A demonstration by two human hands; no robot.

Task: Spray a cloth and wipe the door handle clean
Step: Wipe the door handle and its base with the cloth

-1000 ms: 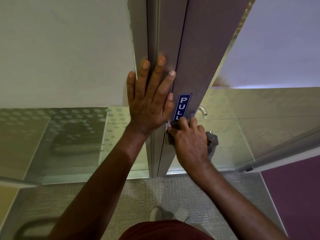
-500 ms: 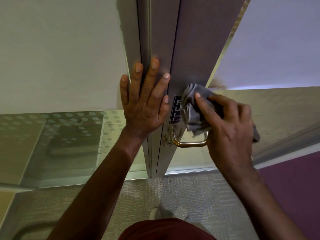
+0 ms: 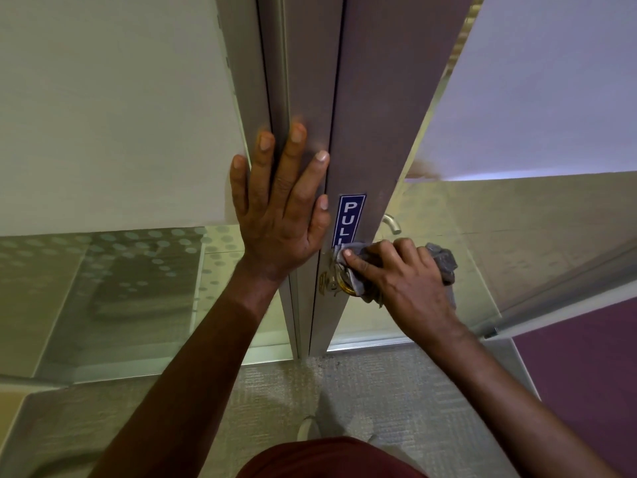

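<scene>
A grey cloth (image 3: 443,262) is bunched in my right hand (image 3: 406,274), which presses it around the brass door handle (image 3: 344,288) on the grey door stile (image 3: 365,139). Only a short gold curve of the handle shows below the cloth, beside a brass lock plate (image 3: 324,281). My left hand (image 3: 281,208) lies flat with fingers spread on the door frame, just left of a blue PULL sticker (image 3: 350,219). A silver handle (image 3: 393,222) pokes out on the door's far side.
Frosted glass panels with dot patterns (image 3: 131,281) flank the door at left, another glass panel (image 3: 517,236) at right. Grey carpet (image 3: 362,391) lies underfoot, with my shoe (image 3: 306,429) near the door's foot. Purple floor (image 3: 586,374) lies at right.
My right hand with the cloth rose off the handle to the door stile, exposing the brass handle, then dropped back down onto the handle. The left hand stayed pressed flat on the frame.
</scene>
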